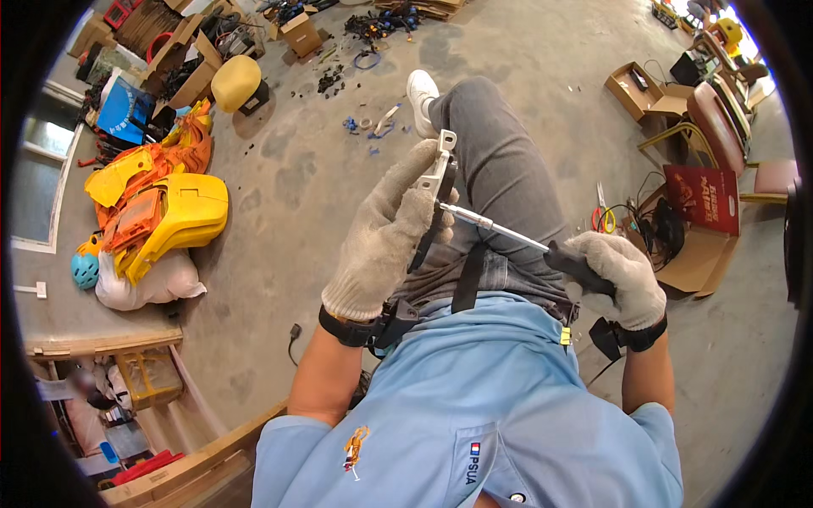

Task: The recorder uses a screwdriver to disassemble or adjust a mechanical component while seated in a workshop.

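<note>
My gloved left hand [385, 224] is closed around a silver metal bracket [438, 165] that has a black part along its side. The bracket stands roughly upright above my lap. In my gloved right hand [622, 275] is the dark handle of a screwdriver [508, 233]. Its bright shaft points left across my thigh, and the tip meets the bracket beside my left fingers. Whether a screw sits at that tip is too small to make out. The glove hides the lower part of the bracket.
Yellow and orange plastic shells [174, 216] lie piled on the left. Scissors [602, 207] and an open carton with cables [699, 254] are on the right, near a chair [716, 127]. Small blue scraps [381, 127] lie ahead by my shoe. A wooden-edged bench [195, 457] stands at lower left.
</note>
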The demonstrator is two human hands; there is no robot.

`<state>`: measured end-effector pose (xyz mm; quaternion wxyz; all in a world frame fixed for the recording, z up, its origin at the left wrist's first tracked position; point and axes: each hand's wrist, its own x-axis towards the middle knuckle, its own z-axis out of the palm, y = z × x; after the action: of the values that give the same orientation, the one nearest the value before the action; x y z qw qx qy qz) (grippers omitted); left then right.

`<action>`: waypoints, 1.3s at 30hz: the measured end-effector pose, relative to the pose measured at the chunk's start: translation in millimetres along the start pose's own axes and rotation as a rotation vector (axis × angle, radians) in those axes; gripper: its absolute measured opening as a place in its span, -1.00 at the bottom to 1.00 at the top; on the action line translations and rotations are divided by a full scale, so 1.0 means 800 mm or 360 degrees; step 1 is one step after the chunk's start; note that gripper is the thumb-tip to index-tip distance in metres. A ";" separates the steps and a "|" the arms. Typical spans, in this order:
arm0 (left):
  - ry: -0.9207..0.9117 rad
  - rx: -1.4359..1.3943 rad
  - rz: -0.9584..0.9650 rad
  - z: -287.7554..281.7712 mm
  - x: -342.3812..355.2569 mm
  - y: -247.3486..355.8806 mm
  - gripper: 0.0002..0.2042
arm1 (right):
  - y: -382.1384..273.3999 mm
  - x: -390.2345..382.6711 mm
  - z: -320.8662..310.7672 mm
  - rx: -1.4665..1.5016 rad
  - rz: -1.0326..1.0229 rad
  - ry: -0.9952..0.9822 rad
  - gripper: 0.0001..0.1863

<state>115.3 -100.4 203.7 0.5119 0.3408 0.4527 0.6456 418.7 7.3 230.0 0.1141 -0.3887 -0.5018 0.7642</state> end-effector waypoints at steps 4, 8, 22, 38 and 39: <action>0.0007 -0.0027 -0.0146 0.002 -0.011 0.008 -0.36 | 0.006 0.007 0.014 -0.0455 -0.0380 0.0188 -0.69; 0.0028 -0.0100 -0.0153 -0.007 -0.012 -0.009 -0.38 | 0.016 0.016 0.005 -0.0844 -0.0926 0.0349 -0.69; 0.0255 -0.0101 -0.0171 -0.004 -0.002 -0.012 -0.46 | 0.026 0.035 0.013 -0.0135 -0.0860 0.0611 -0.64; 0.0199 -0.0113 -0.0269 -0.011 0.005 -0.025 -0.44 | 0.040 0.041 0.009 0.0087 -0.0851 0.0537 -0.68; 0.0196 -0.0149 -0.0267 -0.011 0.006 -0.025 -0.45 | 0.040 0.045 0.021 0.0018 -0.0901 0.0665 -0.68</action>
<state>113.0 -96.8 181.6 0.5506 0.2372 0.4796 0.6408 389.6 1.4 188.9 0.4239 -0.3816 -0.5513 0.6089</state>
